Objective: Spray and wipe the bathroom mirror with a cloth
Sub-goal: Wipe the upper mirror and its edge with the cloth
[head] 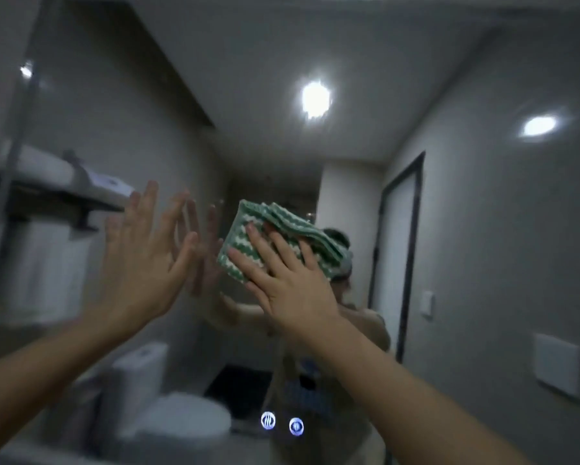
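The bathroom mirror (449,229) fills nearly the whole view and reflects the room behind me. My right hand (288,280) presses a folded green and white cloth (248,236) flat against the glass near the middle, fingers spread and straight. My left hand (144,256) is raised to the left of the cloth, fingers straight, its fingertips at or very near the glass where its reflection meets it. It holds nothing. No spray bottle is in view.
Two small lit touch icons (281,423) glow on the mirror's lower middle. The reflection shows a toilet (167,407), a wall shelf with towels (57,193), a doorway (399,256), ceiling lights and a person.
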The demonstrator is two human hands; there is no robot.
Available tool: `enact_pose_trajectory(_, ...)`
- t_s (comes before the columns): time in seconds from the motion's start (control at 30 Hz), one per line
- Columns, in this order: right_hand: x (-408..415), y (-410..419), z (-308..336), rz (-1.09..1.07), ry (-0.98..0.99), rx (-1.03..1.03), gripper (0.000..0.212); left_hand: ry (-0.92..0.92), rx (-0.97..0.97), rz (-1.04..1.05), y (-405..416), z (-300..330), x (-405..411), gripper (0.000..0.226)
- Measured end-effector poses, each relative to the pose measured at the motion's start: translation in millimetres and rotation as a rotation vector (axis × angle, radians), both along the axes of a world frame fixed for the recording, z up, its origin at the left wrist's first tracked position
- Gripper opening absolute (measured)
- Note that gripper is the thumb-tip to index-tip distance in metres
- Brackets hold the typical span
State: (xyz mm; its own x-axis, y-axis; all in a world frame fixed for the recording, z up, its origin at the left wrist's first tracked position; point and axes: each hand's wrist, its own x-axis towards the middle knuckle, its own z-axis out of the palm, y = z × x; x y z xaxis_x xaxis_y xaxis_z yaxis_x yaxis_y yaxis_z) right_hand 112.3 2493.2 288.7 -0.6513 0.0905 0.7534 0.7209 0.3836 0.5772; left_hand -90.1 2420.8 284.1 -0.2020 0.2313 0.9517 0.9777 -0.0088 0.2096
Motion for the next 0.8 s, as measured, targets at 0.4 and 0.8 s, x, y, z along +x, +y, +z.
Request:
enact_pose_trajectory(0.4, 224, 5, -56, -0.215, 0.110, 0.058, 0.047, 0.215, -0.091, -0.137, 22, -55, 148, 0.059)
enact_pose_trajectory(0.8, 219, 6, -147, -0.191, 0.680, -0.090, 0.053, 0.262, -0.176, -0.148, 33, -96, 156, 0.057)
